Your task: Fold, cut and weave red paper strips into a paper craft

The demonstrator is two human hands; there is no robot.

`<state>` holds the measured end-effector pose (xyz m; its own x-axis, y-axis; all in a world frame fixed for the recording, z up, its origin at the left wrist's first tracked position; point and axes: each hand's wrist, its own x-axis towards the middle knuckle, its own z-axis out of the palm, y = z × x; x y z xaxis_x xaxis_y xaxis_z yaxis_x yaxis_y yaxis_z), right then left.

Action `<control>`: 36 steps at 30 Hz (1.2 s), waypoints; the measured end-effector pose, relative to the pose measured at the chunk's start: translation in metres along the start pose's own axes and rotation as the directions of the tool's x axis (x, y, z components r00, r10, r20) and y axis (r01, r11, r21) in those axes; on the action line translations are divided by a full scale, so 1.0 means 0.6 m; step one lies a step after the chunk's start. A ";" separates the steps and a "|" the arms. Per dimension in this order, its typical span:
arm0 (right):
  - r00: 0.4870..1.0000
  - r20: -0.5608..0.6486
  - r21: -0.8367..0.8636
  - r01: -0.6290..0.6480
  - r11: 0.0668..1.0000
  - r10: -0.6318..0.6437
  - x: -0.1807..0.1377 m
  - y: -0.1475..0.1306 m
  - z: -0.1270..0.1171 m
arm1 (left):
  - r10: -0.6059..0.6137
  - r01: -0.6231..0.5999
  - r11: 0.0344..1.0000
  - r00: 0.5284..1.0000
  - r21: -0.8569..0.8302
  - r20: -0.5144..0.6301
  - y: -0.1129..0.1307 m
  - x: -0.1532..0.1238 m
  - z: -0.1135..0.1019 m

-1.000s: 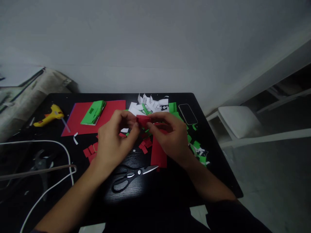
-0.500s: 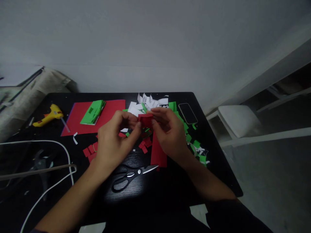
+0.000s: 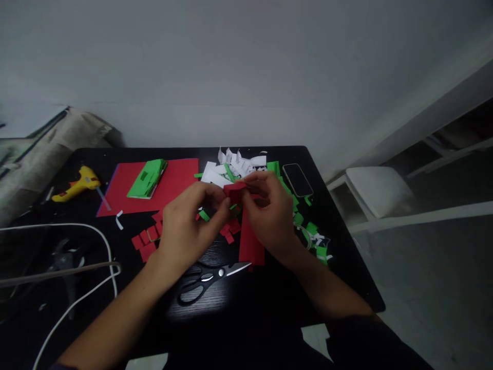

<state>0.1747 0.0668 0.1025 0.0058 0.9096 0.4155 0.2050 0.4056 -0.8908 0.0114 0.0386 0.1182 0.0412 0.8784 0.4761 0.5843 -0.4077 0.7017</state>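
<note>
A small folded piece of red paper [image 3: 233, 192] is held above the table between both hands. My left hand [image 3: 191, 218] pinches its left end between thumb and fingers. On the other end, the thumb and fingertips of my right hand [image 3: 268, 213] are closed. Beneath my right hand lies a long red paper strip [image 3: 251, 241]. Scissors [image 3: 210, 277] with dark handles rest on the tabletop below the hands, blades pointing right. Small red paper pieces [image 3: 147, 241] lie to the left of my left hand, and more sit between the hands.
White paper scraps [image 3: 241, 163] and green scraps [image 3: 311, 227] lie behind and right. A phone [image 3: 298, 180] is at the right edge. A green paper bundle [image 3: 148, 177] sits on a red sheet [image 3: 177, 174]. A yellow glue gun [image 3: 79, 184] and white cable [image 3: 103, 237] are left.
Both hands have shifted slightly to the right with the red paper. The paper has turned and now looks more folded. The scissors and scraps stay where they were.
</note>
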 end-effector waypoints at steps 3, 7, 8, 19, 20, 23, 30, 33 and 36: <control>1.000 -0.002 0.030 0.009 1.000 -0.009 -0.002 0.001 0.000 | -0.069 0.069 0.994 0.998 -0.090 0.006 -0.004 -0.001 0.000; 1.000 0.006 0.056 0.005 0.998 -0.005 -0.003 0.003 0.000 | -0.139 0.139 0.977 0.990 -0.162 0.016 -0.011 -0.003 -0.001; 1.000 0.012 0.060 -0.002 0.998 0.001 -0.002 0.003 0.000 | -0.146 0.147 0.975 0.989 -0.165 0.016 -0.013 -0.002 -0.001; 0.976 0.209 0.241 -0.117 0.963 0.066 0.014 -0.018 -0.022 | -0.200 0.198 0.952 0.980 -0.235 0.013 -0.010 0.007 -0.007; 0.973 0.219 0.244 -0.128 0.961 0.074 0.014 -0.018 -0.022 | -0.203 0.202 0.946 0.979 -0.254 0.022 -0.009 0.007 -0.007; 0.973 0.208 0.263 -0.155 0.952 0.102 0.012 -0.013 -0.020 | -0.196 0.200 0.929 0.980 -0.311 0.044 -0.008 0.007 -0.006; 0.977 0.187 0.246 -0.148 0.958 0.103 0.010 -0.010 -0.017 | -0.181 0.173 0.904 0.983 -0.392 0.017 -0.013 0.011 0.004; 0.972 0.221 0.191 -0.118 0.975 0.074 0.012 -0.012 -0.021 | -0.170 0.170 0.907 0.985 -0.386 0.035 -0.014 0.013 0.005; 0.965 0.250 0.168 -0.126 0.978 0.081 0.015 -0.013 -0.026 | -0.156 0.173 0.907 0.985 -0.384 0.075 -0.014 0.014 0.003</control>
<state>0.1886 0.0702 0.1159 -0.2222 0.9331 0.2828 0.0349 0.2975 -0.9541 0.0084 0.0499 0.1154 0.0098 0.9475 0.3197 0.2255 -0.3136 0.9224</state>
